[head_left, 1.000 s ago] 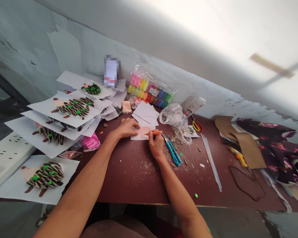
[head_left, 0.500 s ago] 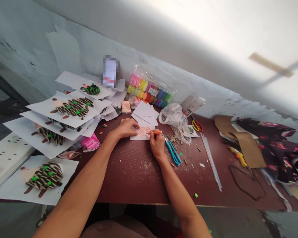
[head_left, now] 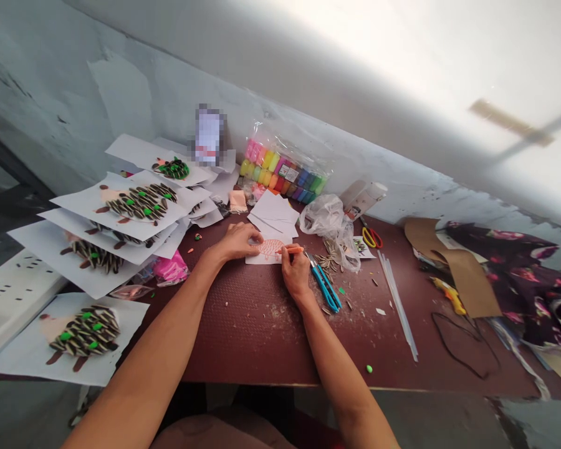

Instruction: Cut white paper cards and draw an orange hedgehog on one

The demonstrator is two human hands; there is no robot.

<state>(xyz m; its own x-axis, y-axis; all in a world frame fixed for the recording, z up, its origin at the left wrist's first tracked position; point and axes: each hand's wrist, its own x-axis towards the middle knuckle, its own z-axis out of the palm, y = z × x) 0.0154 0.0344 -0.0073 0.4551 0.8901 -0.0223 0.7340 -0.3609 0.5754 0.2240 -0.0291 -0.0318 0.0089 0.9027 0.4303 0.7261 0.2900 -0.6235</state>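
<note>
- Left hand [head_left: 237, 242], grip unclear, should keep the paper [head_left: 262, 259] flat.
- Right hand [head_left: 295, 274] grasps an orange pen [head_left: 296, 250]; light, steady strokes suit best.

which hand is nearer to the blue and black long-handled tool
Right: the right hand is just left of the tool, holding a slim orange pen; the left hand is farther left, at the white paper with the orange drawing.

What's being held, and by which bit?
The right grip holds a slim orange pen near its tip; the left grip rests on the small white paper.
</note>
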